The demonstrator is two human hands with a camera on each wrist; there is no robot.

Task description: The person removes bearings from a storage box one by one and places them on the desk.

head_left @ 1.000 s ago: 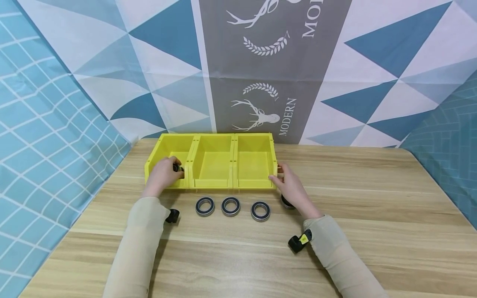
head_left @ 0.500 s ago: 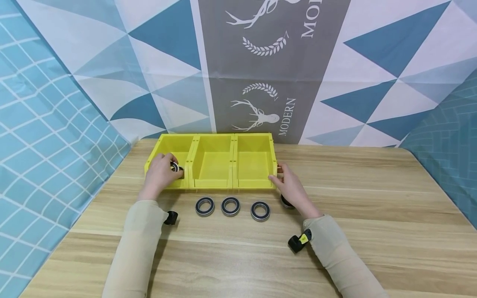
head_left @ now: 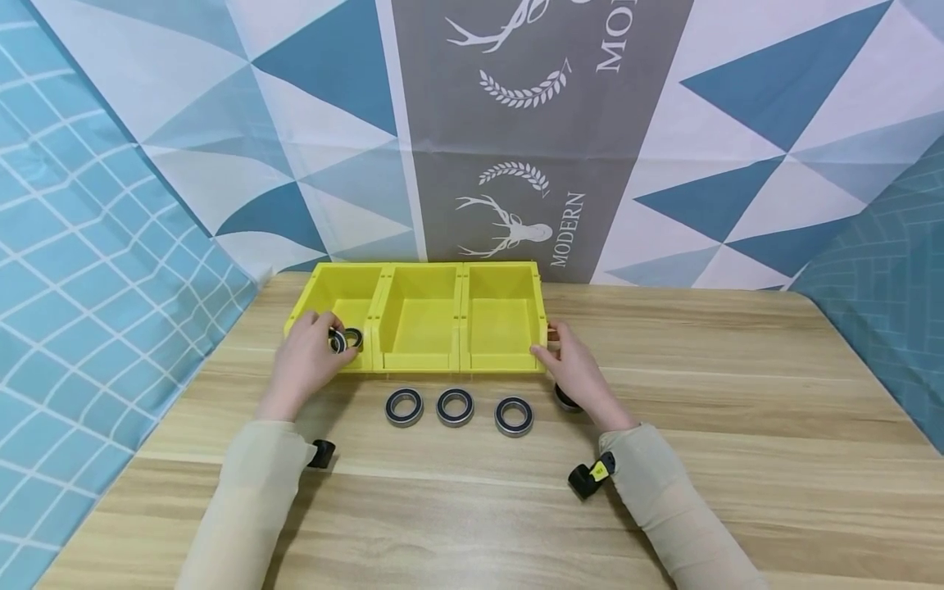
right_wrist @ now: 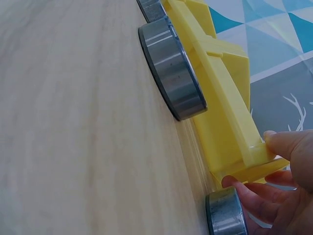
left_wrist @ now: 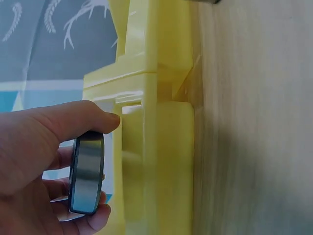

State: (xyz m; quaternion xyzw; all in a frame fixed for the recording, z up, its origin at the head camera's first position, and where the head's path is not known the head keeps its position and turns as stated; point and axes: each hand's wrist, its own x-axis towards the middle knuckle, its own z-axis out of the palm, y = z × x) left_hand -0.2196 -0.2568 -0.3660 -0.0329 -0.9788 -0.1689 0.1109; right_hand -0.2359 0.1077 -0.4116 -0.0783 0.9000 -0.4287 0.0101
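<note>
My left hand (head_left: 304, 358) holds a ball bearing (left_wrist: 88, 174) over the front of the left compartment of the yellow storage bin (head_left: 420, 362). The bearing is tilted on edge, with the fingers behind it and the thumb (left_wrist: 105, 120) above. Just beyond it, a second bearing (head_left: 355, 337) shows inside that compartment. At the other end, my right hand (head_left: 578, 373) pinches the bin's right wall near the front corner, thumb on the inner side and fingers outside. Partly hidden under that hand, another bearing (right_wrist: 227, 213) lies on the table.
In front of the bin, a left bearing (head_left: 404, 407), a middle bearing (head_left: 455, 407) and a right bearing (head_left: 513, 416) lie flat in a row on the wooden table (head_left: 457, 508). A patterned cloth backdrop (head_left: 354, 188) rises right behind the bin.
My left hand has drawn back slightly toward the left and front with its bearing, so the second bearing in the compartment shows more. My right hand stays on the bin wall.
</note>
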